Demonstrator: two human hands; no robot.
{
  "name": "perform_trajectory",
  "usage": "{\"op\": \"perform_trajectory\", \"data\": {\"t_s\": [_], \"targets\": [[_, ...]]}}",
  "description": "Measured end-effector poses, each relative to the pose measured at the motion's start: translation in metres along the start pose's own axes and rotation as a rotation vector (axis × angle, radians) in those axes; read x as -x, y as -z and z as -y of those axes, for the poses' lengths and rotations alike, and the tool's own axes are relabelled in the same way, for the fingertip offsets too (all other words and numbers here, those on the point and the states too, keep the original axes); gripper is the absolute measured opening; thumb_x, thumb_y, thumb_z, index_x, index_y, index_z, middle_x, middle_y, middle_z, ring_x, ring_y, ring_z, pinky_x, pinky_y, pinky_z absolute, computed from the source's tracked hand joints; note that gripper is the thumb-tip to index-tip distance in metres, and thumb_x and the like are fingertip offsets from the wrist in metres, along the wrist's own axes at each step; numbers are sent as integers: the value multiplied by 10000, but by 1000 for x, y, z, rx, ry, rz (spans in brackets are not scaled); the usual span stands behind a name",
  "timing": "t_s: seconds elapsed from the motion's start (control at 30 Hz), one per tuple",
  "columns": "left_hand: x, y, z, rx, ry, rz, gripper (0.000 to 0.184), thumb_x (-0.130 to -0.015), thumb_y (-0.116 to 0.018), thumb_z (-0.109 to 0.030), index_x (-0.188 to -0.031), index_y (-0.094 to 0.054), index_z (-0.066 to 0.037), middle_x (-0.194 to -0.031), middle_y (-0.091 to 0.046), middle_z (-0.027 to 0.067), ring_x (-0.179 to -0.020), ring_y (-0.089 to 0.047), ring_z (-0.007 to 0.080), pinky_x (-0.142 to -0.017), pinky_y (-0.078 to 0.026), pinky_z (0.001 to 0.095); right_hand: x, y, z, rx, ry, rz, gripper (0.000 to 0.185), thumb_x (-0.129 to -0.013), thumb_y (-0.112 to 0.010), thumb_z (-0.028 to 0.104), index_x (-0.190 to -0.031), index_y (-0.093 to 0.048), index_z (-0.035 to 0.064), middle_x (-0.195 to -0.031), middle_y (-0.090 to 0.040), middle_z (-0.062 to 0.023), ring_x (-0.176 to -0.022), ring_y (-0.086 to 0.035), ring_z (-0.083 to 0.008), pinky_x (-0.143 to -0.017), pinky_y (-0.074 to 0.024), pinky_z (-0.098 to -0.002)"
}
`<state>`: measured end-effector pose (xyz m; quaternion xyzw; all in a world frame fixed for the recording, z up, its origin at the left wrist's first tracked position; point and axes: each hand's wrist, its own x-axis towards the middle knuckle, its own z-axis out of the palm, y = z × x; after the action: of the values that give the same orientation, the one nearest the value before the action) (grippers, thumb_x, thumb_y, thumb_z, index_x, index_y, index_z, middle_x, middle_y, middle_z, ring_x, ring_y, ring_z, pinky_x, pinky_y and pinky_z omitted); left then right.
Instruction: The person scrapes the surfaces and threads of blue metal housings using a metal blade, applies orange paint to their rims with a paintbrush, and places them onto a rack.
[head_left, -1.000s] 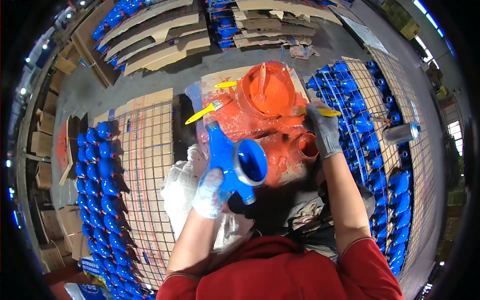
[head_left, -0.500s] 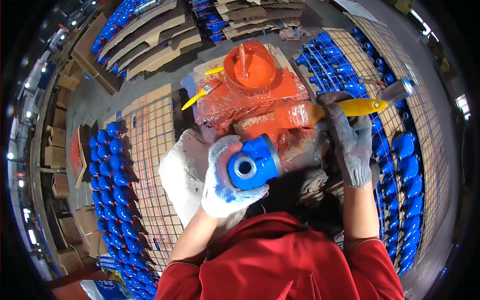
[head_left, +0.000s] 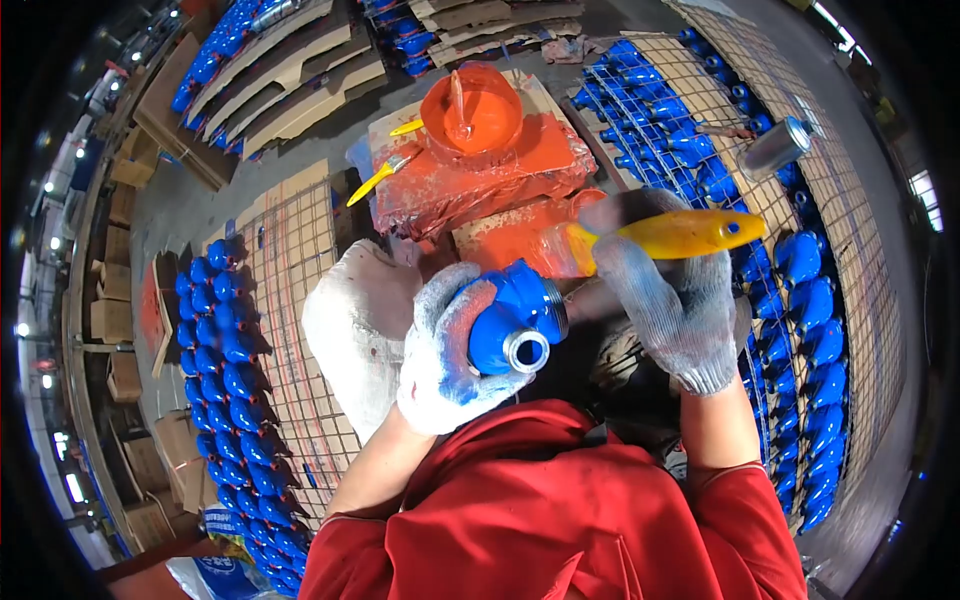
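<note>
My left hand (head_left: pixel 450 350), in a paint-stained white glove, is wrapped round a blue metal fitting (head_left: pixel 512 318), one open end facing me and a threaded rim on the right. My right hand (head_left: pixel 675 310), in a grey glove, holds a wide paintbrush by its yellow handle (head_left: pixel 690 234). The brush's orange-red bristles (head_left: pixel 560 251) are just above the fitting, apart from it as far as I can see. Beyond my hands, a bowl of red-orange paint (head_left: pixel 490 125) with a brush standing in it rests on a paint-covered block (head_left: pixel 480 190).
Two more yellow-handled brushes (head_left: pixel 372 184) lie left of the bowl. Wire racks (head_left: pixel 290 300) with rows of blue fittings (head_left: pixel 235 345) stand on the left, and others (head_left: pixel 815 350) on the right, with a metal can (head_left: pixel 778 148). A white cloth (head_left: pixel 355 330) is beside my left hand.
The fitting has been turned, so its openings face differently. My right hand and the brush have come leftward, closer to it. Earlier, the brush was over by the paint bowl.
</note>
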<state>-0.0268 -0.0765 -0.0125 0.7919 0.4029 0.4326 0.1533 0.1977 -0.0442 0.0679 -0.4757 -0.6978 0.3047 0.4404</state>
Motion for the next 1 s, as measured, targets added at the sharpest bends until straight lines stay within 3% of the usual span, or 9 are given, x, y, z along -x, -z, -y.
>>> {"op": "perform_trajectory", "data": {"t_s": [0.07, 0.13, 0.17, 0.33, 0.53, 0.57, 0.73, 0.83, 1.0], "targets": [[1, -2, 2, -16, 19, 6, 936, -534, -921, -282, -1281, -420, -22, -1261, -439, 216, -1171, -479, 376, -981, -410, 462, 4, -4, 12, -205, -176, 15, 348, -834, -693, 84, -1145, -566, -6, -982, -651, -67, -889, -623, -136, -787, -499, -274], [0, -4, 0, 83, 185, -83, 832, -562, -889, -267, -1234, -483, 9, -1225, -478, 214, -1119, -510, 406, -961, -426, 461, 4, -11, 19, -425, -110, -135, 158, -776, -740, 36, -909, -661, 4, -899, -666, -106, -721, -662, -188, -595, -497, -273], [3, -5, 1, 87, 260, -63, 885, -559, -889, -258, -1270, -438, 13, -1225, -468, 194, -1131, -504, 367, -980, -408, 445, -2, -11, 4, -160, 302, -95, 153, -774, -734, 63, -904, -660, 28, -899, -674, -112, -696, -659, -231, -582, -492, -298], [-3, -6, -4, 194, 598, -124, 983, -554, -892, -245, -1331, -340, -5, -1225, -484, 162, -1113, -532, 290, -951, -440, 405, 1, -2, 10, 55, 305, 70, 221, -726, -759, 200, -906, -675, 102, -886, -665, -87, -726, -641, -294, -622, -494, -376], [-16, -2, -2, 1220, 816, -279, 737, -761, -760, -220, -1339, -347, -22, -1211, -545, 151, -1043, -604, 258, -794, -564, 374, 12, -3, 20, 366, 456, 159, 249, -631, -762, 193, -847, -655, 129, -857, -656, -99, -711, -629, -285, -688, -513, -382], [-13, -3, 1, 1267, 798, -231, 675, -852, -671, -321, -1364, -338, -34, -1237, -548, 150, -1061, -607, 275, -815, -561, 386, 14, -2, 19, 368, 427, 205, 380, -619, -796, 271, -976, -666, 269, -814, -549, -19, -747, -611, -249, -599, -496, -395], [-15, 2, -7, 1578, 1046, -312, 701, -894, -510, -563, -1384, -357, -86, -1215, -580, 150, -994, -643, 289, -690, -583, 382, 23, 1, 17, 365, 613, 164, 459, -565, -800, 239, -1003, -678, 296, -805, -483, 3, -737, -592, -238, -685, -548, -402], [5, 6, 3, 1877, 1106, -139, 829, -834, -409, -739, -1357, -406, -95, -1133, -602, 207, -638, -629, 311, -375, -464, 328, 24, 11, 19, 261, 669, 215, 422, -535, -768, 248, -951, -716, 289, -836, -497, 3, -758, -600, -242, -683, -548, -390], [29, -2, 26, 2080, 1088, 244, 789, -858, -423, -687, -1364, -398, -83, -1095, -592, 261, -578, -616, 334, -333, -422, 328, 10, 27, 17, 33, 635, 318, 347, -567, -742, 230, -912, -730, 263, -823, -540, -11, -754, -600, -240, -697, -546, -376]]}}
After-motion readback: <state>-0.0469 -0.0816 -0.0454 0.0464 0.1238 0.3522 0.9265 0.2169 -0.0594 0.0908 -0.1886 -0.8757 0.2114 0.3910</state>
